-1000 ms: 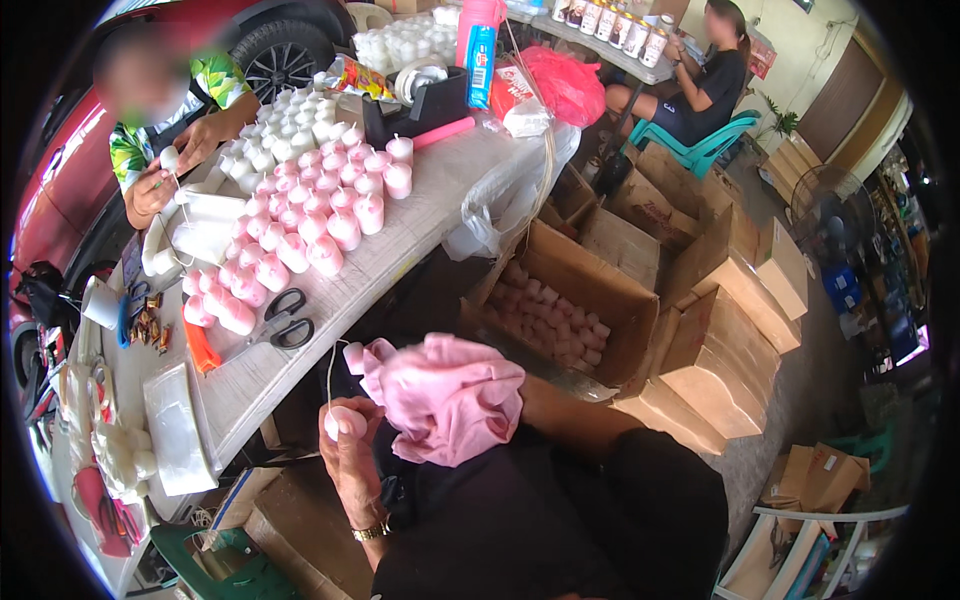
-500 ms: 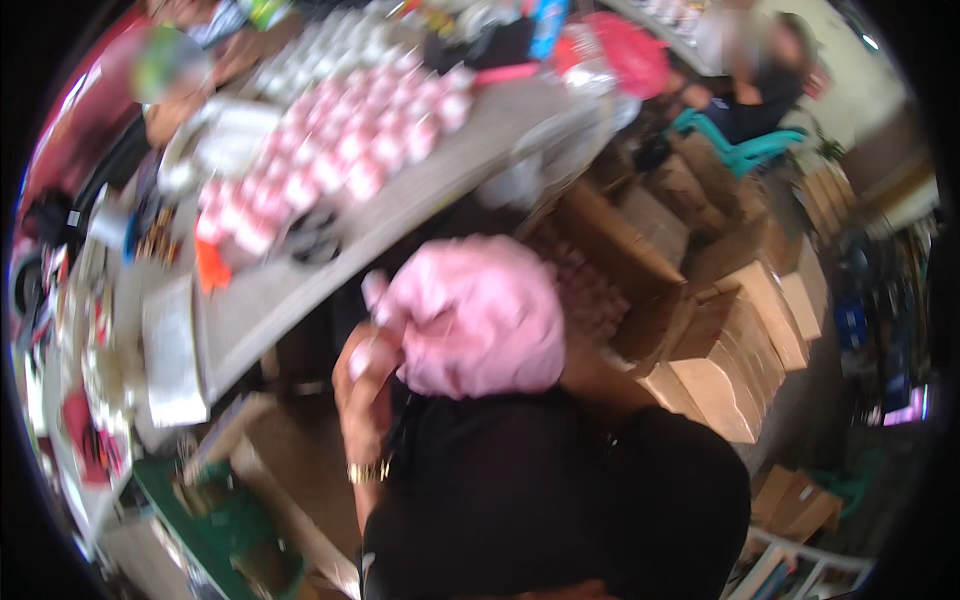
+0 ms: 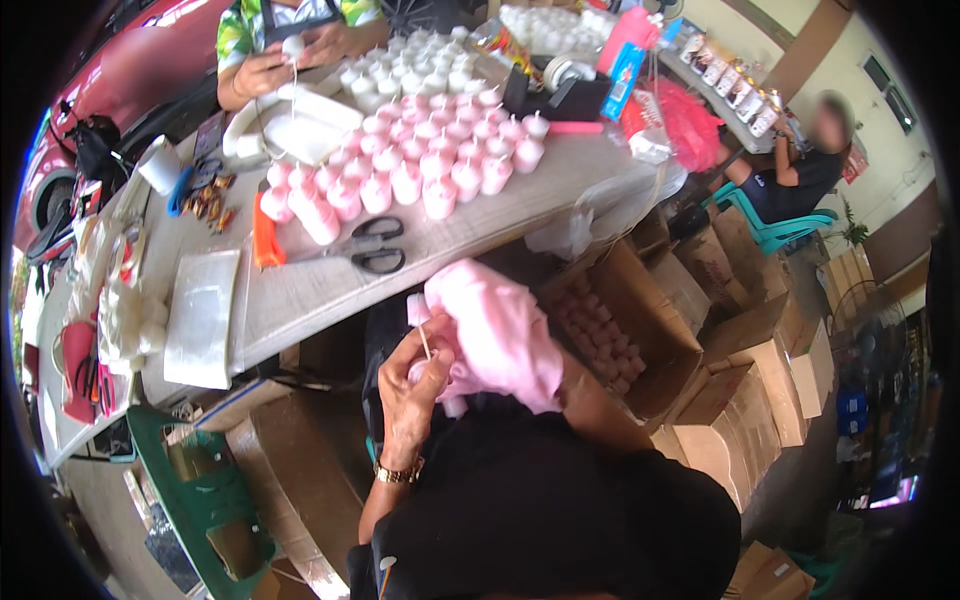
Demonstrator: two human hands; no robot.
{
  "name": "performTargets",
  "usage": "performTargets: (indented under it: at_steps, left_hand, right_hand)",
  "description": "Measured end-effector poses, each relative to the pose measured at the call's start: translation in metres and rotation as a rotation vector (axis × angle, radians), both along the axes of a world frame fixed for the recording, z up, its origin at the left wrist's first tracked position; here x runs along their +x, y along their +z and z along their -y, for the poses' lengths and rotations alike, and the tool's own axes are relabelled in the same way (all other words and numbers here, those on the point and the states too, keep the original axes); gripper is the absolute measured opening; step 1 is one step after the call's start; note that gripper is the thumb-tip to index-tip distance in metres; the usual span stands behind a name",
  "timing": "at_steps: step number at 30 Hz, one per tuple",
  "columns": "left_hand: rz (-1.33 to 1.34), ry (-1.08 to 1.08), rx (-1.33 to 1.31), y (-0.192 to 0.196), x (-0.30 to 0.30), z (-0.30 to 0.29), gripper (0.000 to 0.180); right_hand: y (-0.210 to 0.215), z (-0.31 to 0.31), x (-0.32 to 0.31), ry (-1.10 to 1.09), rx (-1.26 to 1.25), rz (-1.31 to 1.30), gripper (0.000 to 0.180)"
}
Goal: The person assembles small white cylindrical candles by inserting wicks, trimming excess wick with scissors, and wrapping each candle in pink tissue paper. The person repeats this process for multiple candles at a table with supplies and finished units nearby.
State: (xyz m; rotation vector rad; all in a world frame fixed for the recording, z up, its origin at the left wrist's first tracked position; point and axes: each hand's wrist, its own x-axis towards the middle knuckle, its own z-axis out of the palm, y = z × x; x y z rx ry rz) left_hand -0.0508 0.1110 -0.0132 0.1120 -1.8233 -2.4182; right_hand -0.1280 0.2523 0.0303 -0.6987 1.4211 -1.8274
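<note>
1. The left grip (image 3: pixel 412 388) closes finger and thumb on a thin white wick (image 3: pixel 425 343); the fingers hide its lower end. A gold watch (image 3: pixel 398 472) circles the wrist, toward 6 o'clock.
2. At 2 o'clock from that hand, touching it, a bunched pink cloth (image 3: pixel 500 330) covers the right grip, so whether it is wide or narrow cannot be told.
3. At 12 o'clock, just above the fingers, a pale pink candle (image 3: pixel 417 309) pokes out at the cloth's edge.
4. Farther out at 12 o'clock, black-handled scissors (image 3: pixel 379 262) lie on the grey desk (image 3: pixel 575 185), before rows of upright pink candles (image 3: pixel 406 183) backed by white ones (image 3: pixel 425 75).
5. Near 10 o'clock, an orange object (image 3: pixel 267 235) and flat clear plastic sheets (image 3: pixel 202 318) rest on the desk.
6. Between 2 and 3 o'clock, an open cardboard box (image 3: pixel 665 350) holds more pink pieces (image 3: pixel 603 345).
7. At 11 o'clock across the desk, a co-worker's hands (image 3: pixel 265 73) hold a white candle (image 3: pixel 293 46).
</note>
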Motion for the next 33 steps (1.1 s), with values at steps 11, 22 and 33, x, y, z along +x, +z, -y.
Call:
performTargets:
  at_steps: [11,22,33]
  left_hand:
    - [0.014,0.003,-0.233,0.001,0.013,0.009,0.015]
    - [-0.041,0.182,-0.376,0.002,0.011,0.006,0.012]
    - [-0.028,0.184,-0.180,-0.009,0.010,0.013,0.011]
  right_hand:
    - [-0.025,-0.032,0.012,-0.092,-0.156,0.186,0.046]
    - [-0.064,-0.041,0.010,0.000,-0.442,0.424,0.046]
    - [-0.058,-0.039,0.017,-0.197,-0.291,0.327,0.048]
